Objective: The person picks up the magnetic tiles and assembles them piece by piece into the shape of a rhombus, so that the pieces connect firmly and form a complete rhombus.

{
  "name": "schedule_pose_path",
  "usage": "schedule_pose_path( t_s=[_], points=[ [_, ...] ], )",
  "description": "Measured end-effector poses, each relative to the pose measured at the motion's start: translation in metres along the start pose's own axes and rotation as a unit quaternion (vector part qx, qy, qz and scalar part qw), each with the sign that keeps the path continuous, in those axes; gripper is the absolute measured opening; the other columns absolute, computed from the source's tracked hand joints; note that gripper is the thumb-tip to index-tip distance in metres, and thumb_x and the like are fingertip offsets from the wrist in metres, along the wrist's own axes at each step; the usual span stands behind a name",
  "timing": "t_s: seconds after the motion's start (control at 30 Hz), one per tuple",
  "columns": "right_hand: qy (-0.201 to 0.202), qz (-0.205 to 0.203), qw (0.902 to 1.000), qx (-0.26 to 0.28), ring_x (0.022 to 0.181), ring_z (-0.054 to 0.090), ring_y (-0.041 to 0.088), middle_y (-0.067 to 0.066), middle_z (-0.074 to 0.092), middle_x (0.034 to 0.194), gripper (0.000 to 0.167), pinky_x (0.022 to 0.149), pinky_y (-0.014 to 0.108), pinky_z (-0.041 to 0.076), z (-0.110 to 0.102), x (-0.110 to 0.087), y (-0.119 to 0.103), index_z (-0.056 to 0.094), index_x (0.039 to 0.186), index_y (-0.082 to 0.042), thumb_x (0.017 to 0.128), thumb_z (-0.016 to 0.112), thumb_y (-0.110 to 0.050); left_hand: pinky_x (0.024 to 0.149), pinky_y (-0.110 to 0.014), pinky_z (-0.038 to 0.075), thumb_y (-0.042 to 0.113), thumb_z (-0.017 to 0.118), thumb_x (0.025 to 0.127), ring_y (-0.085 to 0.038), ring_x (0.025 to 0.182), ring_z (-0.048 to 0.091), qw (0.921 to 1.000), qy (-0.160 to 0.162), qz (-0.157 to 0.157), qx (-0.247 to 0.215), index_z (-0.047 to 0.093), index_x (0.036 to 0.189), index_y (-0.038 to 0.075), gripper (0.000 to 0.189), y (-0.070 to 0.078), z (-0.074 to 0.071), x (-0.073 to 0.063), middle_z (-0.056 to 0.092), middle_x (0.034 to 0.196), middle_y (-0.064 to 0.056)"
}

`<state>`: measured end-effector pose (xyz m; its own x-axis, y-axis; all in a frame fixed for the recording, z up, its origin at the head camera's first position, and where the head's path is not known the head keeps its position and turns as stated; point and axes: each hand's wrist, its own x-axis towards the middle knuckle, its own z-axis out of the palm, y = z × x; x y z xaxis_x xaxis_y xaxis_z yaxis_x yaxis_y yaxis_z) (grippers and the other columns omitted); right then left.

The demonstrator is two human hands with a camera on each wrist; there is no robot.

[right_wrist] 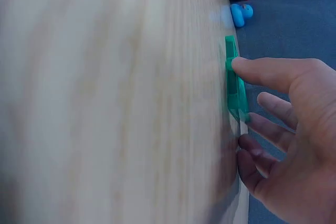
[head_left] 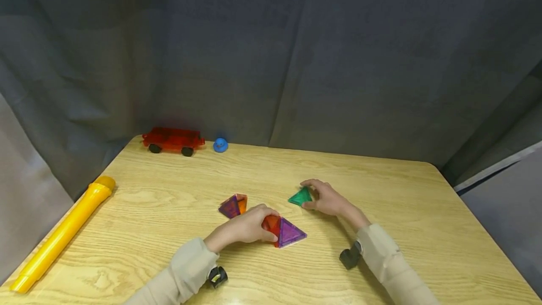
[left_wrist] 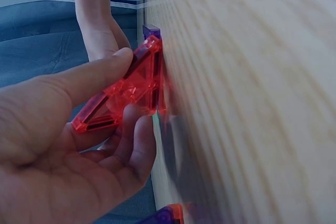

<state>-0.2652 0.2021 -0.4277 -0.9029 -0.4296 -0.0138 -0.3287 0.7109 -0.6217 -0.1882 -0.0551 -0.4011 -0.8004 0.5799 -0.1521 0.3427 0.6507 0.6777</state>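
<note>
My left hand (head_left: pixel 250 226) grips a red translucent triangular tile (left_wrist: pixel 139 85), thumb on one edge and fingers on the other side, tilted up from the tabletop. Against its right side in the head view lies a flat purple triangular tile (head_left: pixel 290 233). Farther right, my right hand (head_left: pixel 328 199) pinches a green triangular tile (head_left: pixel 300 196) between thumb and fingers; the right wrist view shows the thumb on the tile's (right_wrist: pixel 236 87) edge, low at the table surface. Behind the left hand sits a purple-and-orange group of tiles (head_left: pixel 230 206), partly raised.
A red toy wagon (head_left: pixel 173 140) with black wheels and a small blue duck (head_left: pixel 220 145) stand at the table's back left. Along the left edge lies a long yellow stick (head_left: pixel 63 234) with a rounded end. Dark curtain (head_left: pixel 338 60) hangs behind the table.
</note>
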Motion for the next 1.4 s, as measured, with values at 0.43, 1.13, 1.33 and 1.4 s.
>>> schedule_pose_path(
  t_s=[0.43, 1.13, 1.33, 1.4],
  points=[
    [0.006, 0.004, 0.9986, 0.051, 0.075, 0.050, 0.018, 0.017, 0.050, 0.104, 0.069, 0.061, 0.026, 0.046, 0.005, -0.013, -0.008, 0.042, 0.138, -0.002, 0.078, 0.076, -0.002, 0.084, -0.033, 0.046, 0.025, 0.073, 0.085, -0.018, 0.099, 0.051, 1.0000, 0.006, 0.003, 0.004, 0.054, 0.131, 0.005, 0.054, -0.002, 0.001, 0.002, 0.053, 0.117, -0.008],
    [0.003, 0.011, 0.9777, 0.210, 0.083, 0.062, 0.018, 0.014, 0.063, 0.095, 0.032, 0.066, 0.026, 0.052, 0.008, -0.035, -0.014, 0.050, 0.116, 0.004, 0.089, 0.064, -0.003, 0.078, -0.030, 0.043, 0.023, 0.072, 0.085, -0.014, 0.091, 0.047, 1.0000, 0.001, 0.005, -0.004, 0.052, 0.133, 0.004, 0.055, -0.002, 0.001, 0.001, 0.053, 0.113, -0.007],
    [-0.011, -0.007, 0.9747, 0.223, 0.086, 0.065, 0.022, 0.015, 0.065, 0.095, 0.029, 0.068, 0.026, 0.054, 0.014, -0.038, -0.020, 0.049, 0.114, 0.005, 0.090, 0.063, -0.003, 0.070, -0.025, 0.042, 0.021, 0.072, 0.085, -0.014, 0.084, 0.046, 0.9999, 0.006, 0.011, -0.011, 0.054, 0.131, 0.003, 0.053, -0.003, 0.000, 0.002, 0.052, 0.105, -0.005],
    [-0.018, -0.006, 0.9749, 0.222, 0.086, 0.065, 0.022, 0.015, 0.065, 0.095, 0.028, 0.069, 0.026, 0.054, 0.015, -0.038, -0.022, 0.049, 0.113, 0.005, 0.090, 0.063, -0.003, 0.070, -0.025, 0.042, 0.021, 0.072, 0.085, -0.014, 0.084, 0.047, 0.9998, 0.003, 0.012, -0.016, 0.054, 0.131, 0.002, 0.053, -0.003, 0.000, 0.003, 0.052, 0.104, -0.004]
  ],
)
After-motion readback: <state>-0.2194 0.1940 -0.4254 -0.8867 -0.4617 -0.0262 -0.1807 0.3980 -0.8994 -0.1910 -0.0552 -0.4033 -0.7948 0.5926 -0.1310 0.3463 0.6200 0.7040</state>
